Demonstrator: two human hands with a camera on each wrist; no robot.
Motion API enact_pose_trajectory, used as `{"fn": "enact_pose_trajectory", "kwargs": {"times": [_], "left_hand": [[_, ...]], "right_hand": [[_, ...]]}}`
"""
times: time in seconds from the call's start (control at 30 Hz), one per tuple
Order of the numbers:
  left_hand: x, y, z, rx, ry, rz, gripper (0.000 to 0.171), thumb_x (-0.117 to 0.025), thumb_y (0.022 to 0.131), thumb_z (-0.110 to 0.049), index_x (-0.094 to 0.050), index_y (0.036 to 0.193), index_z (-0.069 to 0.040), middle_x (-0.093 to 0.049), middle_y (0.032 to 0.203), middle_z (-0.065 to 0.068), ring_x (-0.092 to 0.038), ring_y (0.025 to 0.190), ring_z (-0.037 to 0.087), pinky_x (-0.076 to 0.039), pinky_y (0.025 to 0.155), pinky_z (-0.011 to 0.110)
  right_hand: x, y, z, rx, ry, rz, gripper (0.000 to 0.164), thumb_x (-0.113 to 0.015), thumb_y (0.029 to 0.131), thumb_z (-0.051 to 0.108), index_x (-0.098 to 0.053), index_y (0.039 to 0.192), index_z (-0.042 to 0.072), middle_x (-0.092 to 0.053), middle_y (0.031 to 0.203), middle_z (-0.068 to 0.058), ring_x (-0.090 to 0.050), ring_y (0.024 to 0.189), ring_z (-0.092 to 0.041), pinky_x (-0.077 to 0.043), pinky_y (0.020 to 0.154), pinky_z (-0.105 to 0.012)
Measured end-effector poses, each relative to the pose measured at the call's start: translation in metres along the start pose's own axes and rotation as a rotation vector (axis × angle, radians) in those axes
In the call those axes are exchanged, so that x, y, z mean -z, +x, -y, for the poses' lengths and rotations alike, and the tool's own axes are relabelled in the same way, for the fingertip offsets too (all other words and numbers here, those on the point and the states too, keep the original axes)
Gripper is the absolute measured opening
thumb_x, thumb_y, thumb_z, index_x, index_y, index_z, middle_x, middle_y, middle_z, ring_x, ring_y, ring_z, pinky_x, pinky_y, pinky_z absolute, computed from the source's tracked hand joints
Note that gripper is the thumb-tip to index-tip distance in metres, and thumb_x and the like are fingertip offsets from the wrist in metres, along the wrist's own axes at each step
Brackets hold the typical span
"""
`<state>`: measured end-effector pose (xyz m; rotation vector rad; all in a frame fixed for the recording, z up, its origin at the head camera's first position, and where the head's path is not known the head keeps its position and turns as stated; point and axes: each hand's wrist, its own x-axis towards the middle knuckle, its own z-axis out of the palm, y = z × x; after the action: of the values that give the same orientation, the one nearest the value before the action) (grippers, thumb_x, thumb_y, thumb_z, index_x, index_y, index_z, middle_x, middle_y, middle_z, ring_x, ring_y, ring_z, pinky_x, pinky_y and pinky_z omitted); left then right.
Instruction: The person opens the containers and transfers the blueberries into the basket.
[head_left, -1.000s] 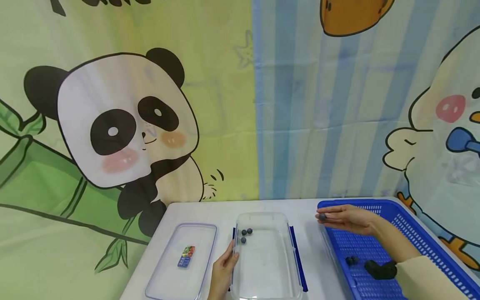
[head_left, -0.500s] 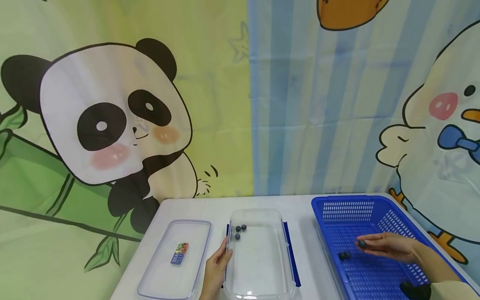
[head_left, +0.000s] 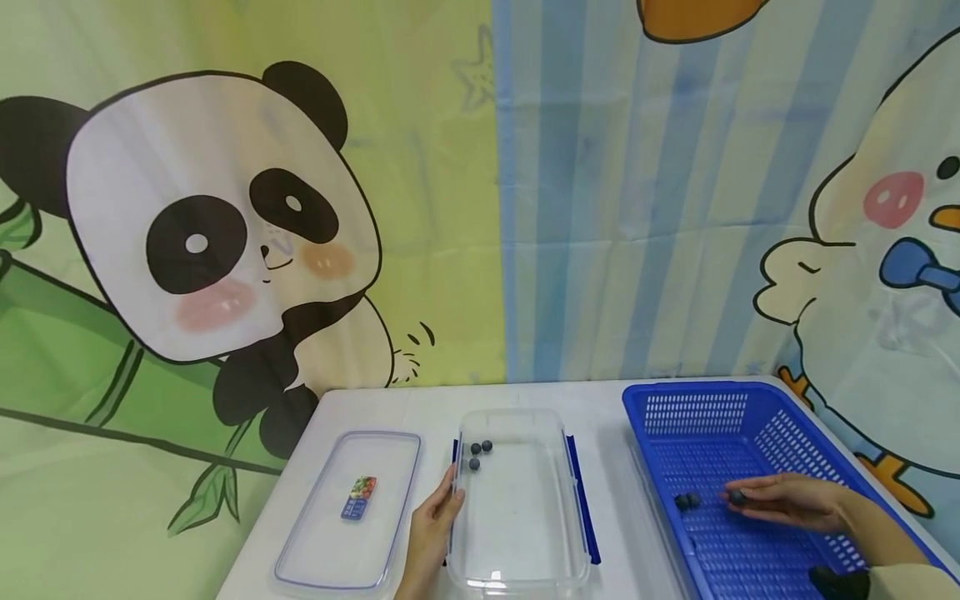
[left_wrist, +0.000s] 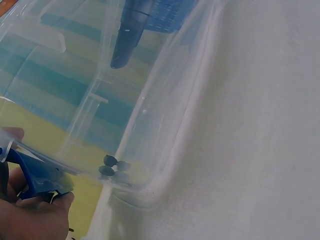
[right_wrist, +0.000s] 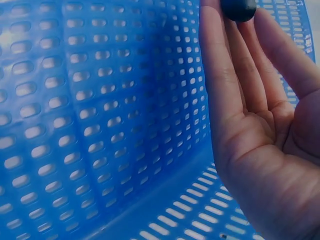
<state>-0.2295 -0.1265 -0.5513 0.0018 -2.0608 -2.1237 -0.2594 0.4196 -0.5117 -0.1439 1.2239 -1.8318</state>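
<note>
At the far left in the head view, a clear lid (head_left: 315,542) lies on the white table (head_left: 600,417), bearing a small colourful label (head_left: 358,498). Beside it, the left hand (head_left: 429,529) grips the near left side of a clear box (head_left: 521,512); the head view mostly hides what its fingers meet there, but the left wrist view shows them around a blue flap (left_wrist: 42,177) on the box's edge. Three dark balls (head_left: 475,464) sit together toward the box's far left corner; through the wall, the left wrist view shows them less distinctly, among paler shapes. Farther right stands a blue basket (head_left: 750,558), with a few dark balls clustered near its left wall. Over the basket floor, the right hand (head_left: 798,502) pinches a single dark ball (right_wrist: 240,9); the right wrist view shows thumb and fingertips meeting it, and the perforated wall close by.
</note>
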Motion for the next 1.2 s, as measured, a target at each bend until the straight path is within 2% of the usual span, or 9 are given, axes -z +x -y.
{"fn": "enact_pose_trajectory", "kwargs": {"times": [0.3, 0.5, 0.67, 0.77, 0.87, 1.0, 1.1, 1.2], "left_hand": [[-0.001, 0.001, -0.002, -0.023, 0.003, -0.004, 0.042, -0.057, 0.092, -0.011, -0.047, 0.131, -0.001, -0.043, 0.137, 0.008, -0.035, 0.129, 0.027, -0.029, 0.104, 0.028], [0.002, 0.000, -0.002, -0.004, -0.002, 0.004, 0.044, -0.057, 0.092, -0.013, -0.044, 0.132, 0.000, -0.040, 0.139, 0.008, -0.033, 0.129, 0.027, -0.030, 0.103, 0.027], [0.003, 0.000, -0.002, 0.011, -0.002, 0.002, 0.046, -0.058, 0.092, -0.016, -0.044, 0.132, 0.000, -0.041, 0.139, 0.007, -0.034, 0.129, 0.026, -0.030, 0.103, 0.027], [0.003, 0.000, -0.003, 0.014, -0.005, 0.002, 0.045, -0.058, 0.092, -0.015, -0.045, 0.132, -0.001, -0.041, 0.139, 0.006, -0.034, 0.129, 0.026, -0.030, 0.103, 0.027], [0.003, -0.001, -0.003, 0.009, -0.001, 0.004, 0.044, -0.057, 0.092, -0.014, -0.045, 0.132, -0.001, -0.041, 0.139, 0.007, -0.034, 0.129, 0.026, -0.029, 0.103, 0.028], [0.002, -0.001, -0.002, 0.000, -0.013, -0.002, 0.045, -0.058, 0.091, -0.012, -0.045, 0.132, 0.001, -0.042, 0.138, 0.008, -0.035, 0.129, 0.026, -0.030, 0.102, 0.026], [0.000, 0.000, -0.003, -0.008, -0.034, -0.004, 0.044, -0.058, 0.091, -0.010, -0.044, 0.131, 0.003, -0.042, 0.138, 0.009, -0.035, 0.129, 0.026, -0.031, 0.102, 0.024], [-0.002, 0.001, -0.003, -0.013, -0.053, -0.002, 0.044, -0.057, 0.091, -0.007, -0.044, 0.131, 0.004, -0.042, 0.138, 0.010, -0.035, 0.129, 0.026, -0.031, 0.102, 0.023]], "right_hand": [[0.003, -0.005, -0.002, -0.011, 0.092, -0.012, 0.039, -0.025, 0.101, 0.004, -0.059, 0.121, 0.003, -0.052, 0.128, -0.019, -0.042, 0.125, -0.031, -0.016, 0.111, -0.040], [0.003, -0.005, -0.002, 0.007, 0.180, -0.050, 0.037, -0.027, 0.101, 0.004, -0.060, 0.119, -0.002, -0.052, 0.126, -0.023, -0.042, 0.125, -0.032, -0.014, 0.112, -0.039], [0.003, -0.003, -0.001, 0.024, 0.209, -0.006, 0.040, -0.023, 0.102, 0.005, -0.058, 0.121, -0.001, -0.050, 0.129, -0.022, -0.040, 0.127, -0.030, -0.010, 0.112, -0.037], [-0.003, 0.002, 0.003, 0.049, 0.203, 0.032, 0.042, -0.020, 0.102, 0.005, -0.057, 0.122, 0.000, -0.050, 0.130, -0.021, -0.040, 0.127, -0.029, -0.009, 0.112, -0.037], [-0.022, 0.014, 0.014, 0.098, 0.169, 0.057, 0.044, -0.018, 0.102, 0.006, -0.057, 0.123, 0.001, -0.051, 0.129, -0.019, -0.042, 0.126, -0.028, -0.012, 0.112, -0.038], [-0.063, 0.039, 0.042, 0.193, 0.077, 0.039, 0.043, -0.020, 0.102, 0.004, -0.058, 0.122, 0.002, -0.054, 0.126, -0.017, -0.047, 0.121, -0.025, -0.017, 0.111, -0.039], [-0.100, 0.064, 0.065, 0.252, -0.004, -0.015, 0.038, -0.026, 0.101, 0.002, -0.059, 0.121, 0.003, -0.056, 0.124, -0.016, -0.051, 0.118, -0.025, -0.021, 0.109, -0.040], [-0.137, 0.096, 0.079, 0.281, -0.075, -0.106, 0.031, -0.036, 0.099, 0.002, -0.059, 0.119, 0.001, -0.058, 0.121, -0.017, -0.055, 0.114, -0.025, -0.030, 0.106, -0.040]]}}
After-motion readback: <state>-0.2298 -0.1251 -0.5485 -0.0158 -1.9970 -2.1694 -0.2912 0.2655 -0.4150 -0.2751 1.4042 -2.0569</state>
